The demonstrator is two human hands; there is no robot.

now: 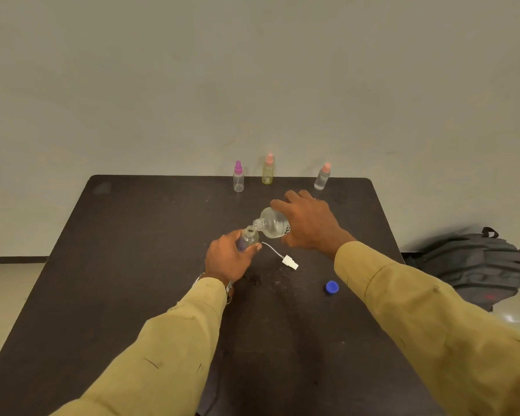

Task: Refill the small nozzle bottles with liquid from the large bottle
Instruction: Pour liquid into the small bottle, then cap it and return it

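My left hand [227,259] grips a small clear bottle [249,237] with its neck uncovered, held just above the dark table [132,265]. My right hand [308,225] holds the large clear bottle [270,225] tipped on its side, its open mouth right at the small bottle's neck. The removed white nozzle with its thin tube [288,261] lies on the table just right of my left hand. A blue cap [332,287] lies nearer the front right. Three small nozzle bottles stand at the far edge: one with a purple top [238,177], a yellow one [267,171] and one with a pink top [322,177].
A grey backpack [478,265] sits on the floor beside the table's right edge. A plain wall rises directly behind the table. A damp smudge [255,279] marks the tabletop near my left wrist.
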